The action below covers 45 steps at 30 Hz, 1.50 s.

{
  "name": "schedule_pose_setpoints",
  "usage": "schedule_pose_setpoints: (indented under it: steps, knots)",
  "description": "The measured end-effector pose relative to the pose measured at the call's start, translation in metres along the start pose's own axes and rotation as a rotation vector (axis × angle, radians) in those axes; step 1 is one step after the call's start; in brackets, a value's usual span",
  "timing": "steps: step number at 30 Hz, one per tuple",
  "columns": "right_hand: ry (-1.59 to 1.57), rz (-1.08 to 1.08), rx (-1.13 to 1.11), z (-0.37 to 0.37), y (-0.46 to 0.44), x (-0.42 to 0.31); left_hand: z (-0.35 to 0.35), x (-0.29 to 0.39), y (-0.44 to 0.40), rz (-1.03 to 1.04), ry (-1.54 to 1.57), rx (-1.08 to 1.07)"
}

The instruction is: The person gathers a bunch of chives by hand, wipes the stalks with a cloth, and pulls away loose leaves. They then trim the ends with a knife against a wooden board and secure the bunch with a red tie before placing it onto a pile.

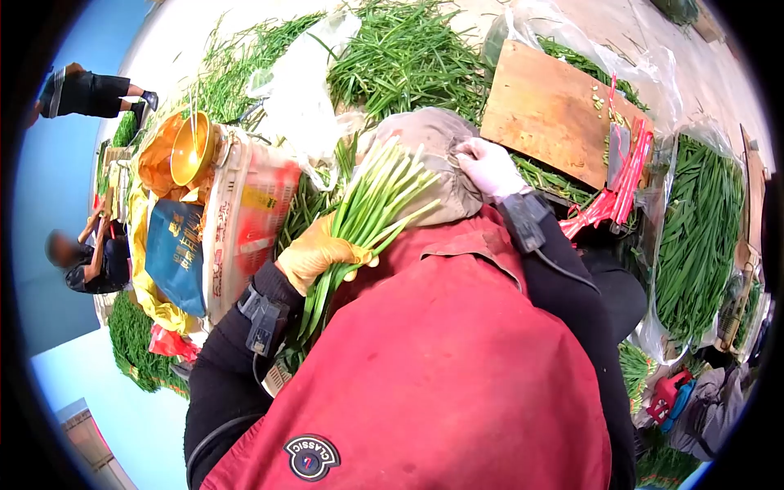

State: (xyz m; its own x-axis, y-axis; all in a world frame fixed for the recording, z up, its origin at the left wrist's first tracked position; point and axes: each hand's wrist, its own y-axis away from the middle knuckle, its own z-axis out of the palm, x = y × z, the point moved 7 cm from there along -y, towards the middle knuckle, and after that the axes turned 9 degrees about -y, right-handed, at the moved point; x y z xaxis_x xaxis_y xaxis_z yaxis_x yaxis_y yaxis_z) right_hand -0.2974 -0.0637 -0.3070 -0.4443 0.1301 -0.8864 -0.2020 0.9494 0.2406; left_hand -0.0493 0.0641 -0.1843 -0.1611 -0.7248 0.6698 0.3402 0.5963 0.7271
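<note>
My left hand (pixel 320 251), in a yellow-orange glove, is closed around a bunch of garlic chives (pixel 371 200). Their pale stem ends point up and to the right, and the green leaves hang down below the hand. My right hand (pixel 492 167), in a white glove, rests at the edge of a grey-beige cloth (pixel 433 135) over my lap. Its fingers are pinched together; what they hold, if anything, is hidden. A red apron (pixel 441 343) covers my front.
A wooden board (pixel 547 114) with a blade (pixel 614 155) and red strips (pixel 625 184) lies right. Chives (pixel 404 57) are heaped ahead; more chives (pixel 698 237) fill plastic at right. A crate (pixel 253 212) and yellow bowl (pixel 193 151) stand left. Two people (pixel 90 261) are farther left.
</note>
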Motion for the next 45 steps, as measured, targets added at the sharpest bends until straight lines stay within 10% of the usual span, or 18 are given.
schedule_pose_setpoints:
  steps: [4,6,8,19,24,26,32,40,45]
  knots:
    - [-0.810,-0.224,0.129,-0.017,0.047,-0.058,-0.001,0.001,-0.005,0.029,0.005,-0.031]
    - [-0.943,0.003,-0.101,-0.011,0.064,-0.082,-0.002,0.001,-0.008,0.018,0.011,-0.030]
    - [-0.046,-0.748,-0.023,-0.006,0.080,-0.145,-0.002,-0.003,-0.014,0.004,0.007,-0.027]
    - [0.149,0.020,-0.078,-0.001,0.024,-0.016,-0.003,-0.001,0.007,0.008,-0.022,0.015]
    - [-0.225,-0.059,-0.115,-0.017,0.053,-0.041,-0.003,0.005,0.003,0.015,-0.006,-0.031]
    - [-0.161,-0.445,-0.047,-0.036,0.076,-0.098,0.006,0.013,-0.001,0.045,-0.010,-0.040]
    - [-1.006,-0.191,-0.280,0.002,0.080,-0.094,0.027,0.023,-0.004,0.055,-0.016,-0.137]
    - [-0.718,-0.056,0.344,-0.085,0.090,-0.058,0.031,0.017,-0.004,0.071,0.025,-0.138]
    - [-0.714,0.047,0.036,-0.073,0.100,-0.061,0.030,0.010,-0.011,0.041,-0.046,-0.194]
